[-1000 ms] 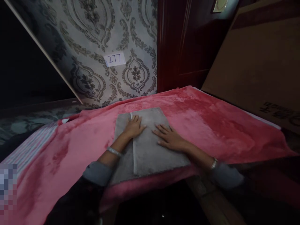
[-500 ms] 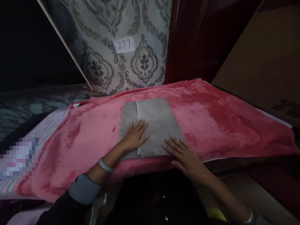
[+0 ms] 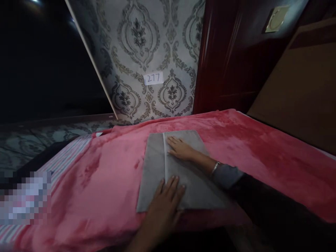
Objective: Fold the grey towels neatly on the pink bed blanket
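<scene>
A grey cloth [image 3: 196, 185] lies folded flat, with a pale edge line running lengthwise left of its middle. It rests on a pink and red plush blanket [image 3: 112, 175]. My right hand [image 3: 181, 148] is pressed flat on the far part of the cloth, fingertips beside the pale edge, a bracelet at the wrist. Close to the near edge, my left hand [image 3: 166, 197] lies palm down on the cloth, with its fingers stretched forward across the lower end of that edge line. Neither hand grips anything.
Behind the blanket stands a patterned wall [image 3: 139, 52] bearing a paper label marked 277 [image 3: 153, 78]. A dark screen [image 3: 49, 63] is at the left, a dark red panel [image 3: 223, 63] and a cardboard box [image 3: 301, 84] at the right. Striped fabric [image 3: 69, 150] shows at the left.
My right hand has moved from the near right corner of the cloth to its far part. My left hand has come back towards the near edge. The view has tilted up.
</scene>
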Tool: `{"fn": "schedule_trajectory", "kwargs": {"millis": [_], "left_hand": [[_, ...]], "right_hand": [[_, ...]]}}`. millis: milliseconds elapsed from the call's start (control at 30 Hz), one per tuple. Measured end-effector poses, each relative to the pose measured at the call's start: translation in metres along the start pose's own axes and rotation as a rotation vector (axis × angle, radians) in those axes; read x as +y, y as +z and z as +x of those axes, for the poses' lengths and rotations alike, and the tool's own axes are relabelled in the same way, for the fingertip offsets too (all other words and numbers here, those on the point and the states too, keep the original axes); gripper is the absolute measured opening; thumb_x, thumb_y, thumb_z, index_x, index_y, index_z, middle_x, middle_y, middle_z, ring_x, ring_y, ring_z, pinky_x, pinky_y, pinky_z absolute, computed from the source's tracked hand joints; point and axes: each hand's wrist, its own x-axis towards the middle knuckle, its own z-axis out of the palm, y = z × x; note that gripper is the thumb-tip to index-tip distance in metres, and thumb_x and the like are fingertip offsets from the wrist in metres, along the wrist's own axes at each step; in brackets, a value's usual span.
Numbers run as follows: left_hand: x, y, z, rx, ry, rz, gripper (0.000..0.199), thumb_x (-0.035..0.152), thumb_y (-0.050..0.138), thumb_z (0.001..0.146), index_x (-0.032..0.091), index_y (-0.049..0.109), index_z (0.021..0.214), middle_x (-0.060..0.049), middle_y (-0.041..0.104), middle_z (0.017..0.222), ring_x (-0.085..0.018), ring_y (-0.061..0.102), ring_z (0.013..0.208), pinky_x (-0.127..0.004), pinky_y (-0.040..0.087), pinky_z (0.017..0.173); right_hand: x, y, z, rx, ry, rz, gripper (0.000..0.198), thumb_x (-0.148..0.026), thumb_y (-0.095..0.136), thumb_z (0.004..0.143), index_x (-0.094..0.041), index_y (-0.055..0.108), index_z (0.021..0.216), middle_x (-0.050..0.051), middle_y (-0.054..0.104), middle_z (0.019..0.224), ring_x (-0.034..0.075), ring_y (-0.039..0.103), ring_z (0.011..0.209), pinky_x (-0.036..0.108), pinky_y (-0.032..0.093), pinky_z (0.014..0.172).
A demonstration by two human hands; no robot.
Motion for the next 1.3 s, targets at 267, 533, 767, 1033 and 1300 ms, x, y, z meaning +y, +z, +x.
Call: {"fn": "schedule_trajectory", "kwargs": {"millis": [267, 533, 767, 1033, 1300], "left_hand": [[-0.009, 0.038, -0.004, 0.306, 0.122, 0.227, 0.061, 0.061, 0.054, 0.089, 0.023, 0.054, 0.138, -0.012, 0.056, 0.144, -0.027, 0.049, 0.136, -0.043, 0.039, 0.112], [-0.003, 0.075, 0.000, 0.646, 0.045, 0.161, 0.026, 0.040, 0.055, 0.094, 0.027, 0.067, 0.112, -0.006, 0.070, 0.126, -0.023, 0.047, 0.138, -0.046, 0.022, 0.122], [-0.007, 0.058, -0.001, 0.545, 0.089, 0.226, 0.042, 0.057, 0.056, 0.090, 0.026, 0.065, 0.118, -0.007, 0.068, 0.129, -0.024, 0.049, 0.136, -0.045, 0.020, 0.123], [-0.002, 0.044, -0.003, 0.428, 0.071, 0.198, 0.046, 0.055, 0.057, 0.090, 0.025, 0.061, 0.125, -0.009, 0.065, 0.133, -0.024, 0.054, 0.130, -0.042, 0.035, 0.115], [0.007, 0.081, 0.000, 0.706, -0.001, 0.121, 0.018, 0.037, 0.057, 0.092, 0.027, 0.068, 0.101, -0.006, 0.071, 0.122, -0.023, 0.051, 0.135, -0.042, 0.028, 0.120]], "right_hand": [[0.035, 0.023, 0.072, -0.014, -0.020, -0.001, 0.067, -0.056, 0.036, 0.101, -0.017, 0.033, 0.156, 0.013, 0.027, 0.160, 0.029, 0.023, 0.148, 0.050, 0.018, 0.120], [0.042, 0.028, 0.092, 0.144, 0.007, 0.022, 0.049, -0.035, 0.040, 0.103, -0.011, 0.048, 0.144, 0.016, 0.045, 0.150, 0.026, 0.038, 0.139, 0.042, 0.026, 0.116], [0.043, 0.023, 0.088, 0.293, 0.048, 0.080, 0.033, -0.026, 0.051, 0.095, -0.014, 0.062, 0.122, 0.013, 0.062, 0.122, 0.025, 0.051, 0.117, 0.039, 0.038, 0.104], [0.052, 0.021, 0.119, 0.265, 0.142, 0.215, 0.019, -0.023, 0.055, 0.088, -0.016, 0.072, 0.089, 0.005, 0.071, 0.089, 0.021, 0.062, 0.084, 0.029, 0.045, 0.076], [0.054, 0.037, 0.126, 0.279, 0.228, 0.237, 0.015, -0.025, 0.059, 0.087, -0.018, 0.072, 0.091, 0.006, 0.071, 0.100, 0.021, 0.061, 0.096, 0.028, 0.044, 0.081]]}}
